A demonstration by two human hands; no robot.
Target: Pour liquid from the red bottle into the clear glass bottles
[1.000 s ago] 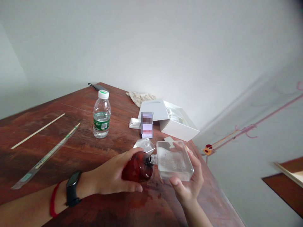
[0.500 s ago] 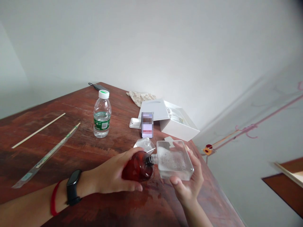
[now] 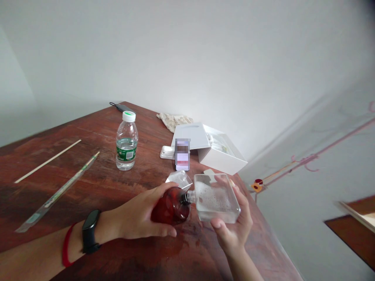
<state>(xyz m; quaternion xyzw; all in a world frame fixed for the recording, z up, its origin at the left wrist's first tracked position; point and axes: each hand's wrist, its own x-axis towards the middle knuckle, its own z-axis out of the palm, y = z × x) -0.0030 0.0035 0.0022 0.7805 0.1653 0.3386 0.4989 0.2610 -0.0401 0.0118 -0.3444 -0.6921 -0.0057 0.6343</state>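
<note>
Round dark-red glass bottle (image 3: 171,205), lower centre of frame, tipped neck-to-neck against clear square glass flask (image 3: 216,199); likely smooth, slippery, fragile, best gripped around the belly; left hand (image 3: 140,216) wrapped closed around it, right hand (image 3: 236,226) cupped closed under flask.

Illumination is soft, even daylight with no hard shadows; the white wall (image 3: 205,58) reads slightly grey. The bench (image 3: 96,171) shows a dull sheen on its far side. The top right corner darkens. Straight lines bow toward the edges. The label on the small box (image 3: 182,154) is blurred out.
</note>
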